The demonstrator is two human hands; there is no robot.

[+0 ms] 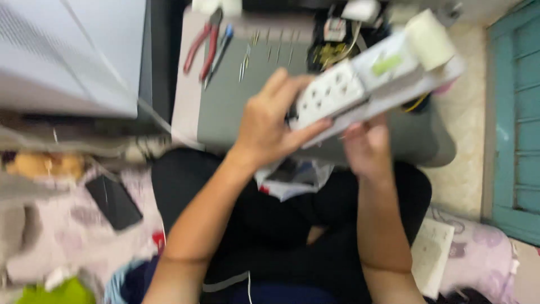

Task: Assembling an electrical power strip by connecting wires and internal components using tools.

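Low and grey, the bench (225, 107) sits in front of a person in black trousers seated on the floor, with a pale speckled floor (467, 112) to the right and a teal door (517, 112) at the frame's edge. Red-handled pliers (203, 45) and a blue-handled tool (220, 49) lie at the far left of the bench, with a row of small metal pieces (270, 48) beside them. A dark phone (113, 201) rests on patterned bedding (67, 236) to the left.

Both forearms rise from the bottom of the frame and meet above the lap. The left hand (270, 126) wraps the near end of a white power strip (371, 84), its fingers curled over the top and the thumb pressed along the lower edge. The right hand (368, 149) is under the strip's long side with its fingers bent up against it; motion blur hides how firmly it grips.

The power strip is held tilted in the air over the bench's near edge, sloping upward to the right. Its near end shows a socket face with small holes, and a pale roll of tape (430, 36) sits at its far end. The whole strip is blurred.
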